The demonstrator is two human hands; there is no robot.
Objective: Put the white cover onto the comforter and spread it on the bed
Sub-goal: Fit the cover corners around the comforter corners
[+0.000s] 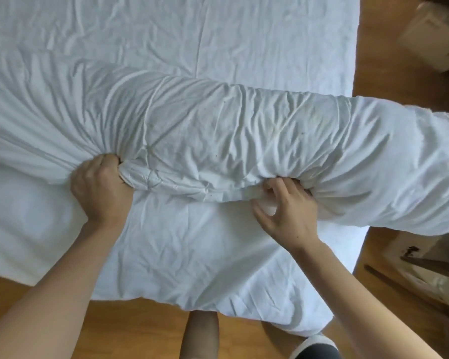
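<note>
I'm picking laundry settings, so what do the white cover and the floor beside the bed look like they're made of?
The white cover looks like thin woven fabric, likely cotton or a blend: matte, and finely creased where the left hand bunches it. The exact fibre cannot be told. The floor looks like wood or wood-look laminate: warm brown plank grain with a slight sheen.

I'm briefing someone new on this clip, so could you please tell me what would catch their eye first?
A long bunched white roll of comforter lies across the bed, its right end hanging over the wooden floor. Both hands work its near edge: the left hand is clenched on gathered fabric, while the right hand has its fingers spread and hooked into a fold.
</note>
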